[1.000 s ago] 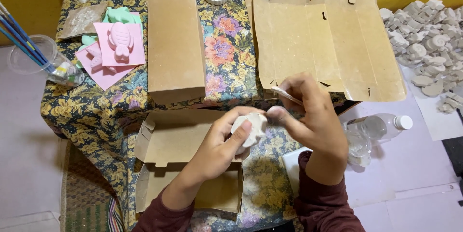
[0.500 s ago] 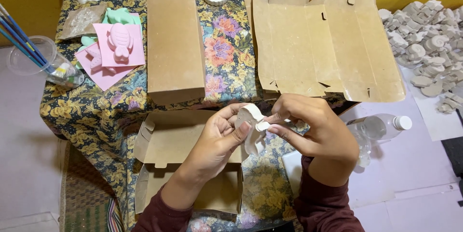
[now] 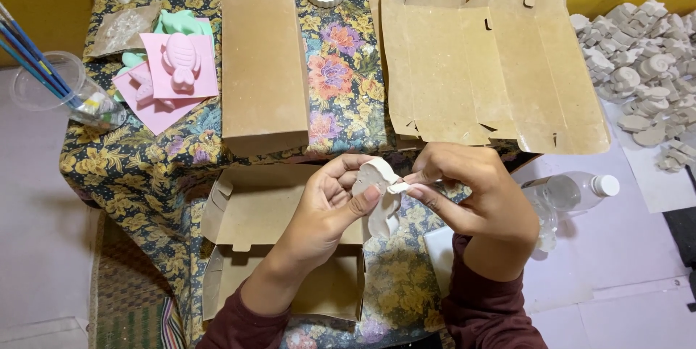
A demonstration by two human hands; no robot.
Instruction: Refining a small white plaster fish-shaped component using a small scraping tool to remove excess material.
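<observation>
Plaster figure, white and curved, sits above the open cardboard box, gripped by the left hand with thumb across its front, while the right hand pinches a small white piece against its edge. Beyond the hands, on the flowered tablecloth, lie a closed brown box and a flattened cardboard sheet. Farther out are pink moulds, a cup of paintbrushes, a plastic bottle and a heap of white castings.
</observation>
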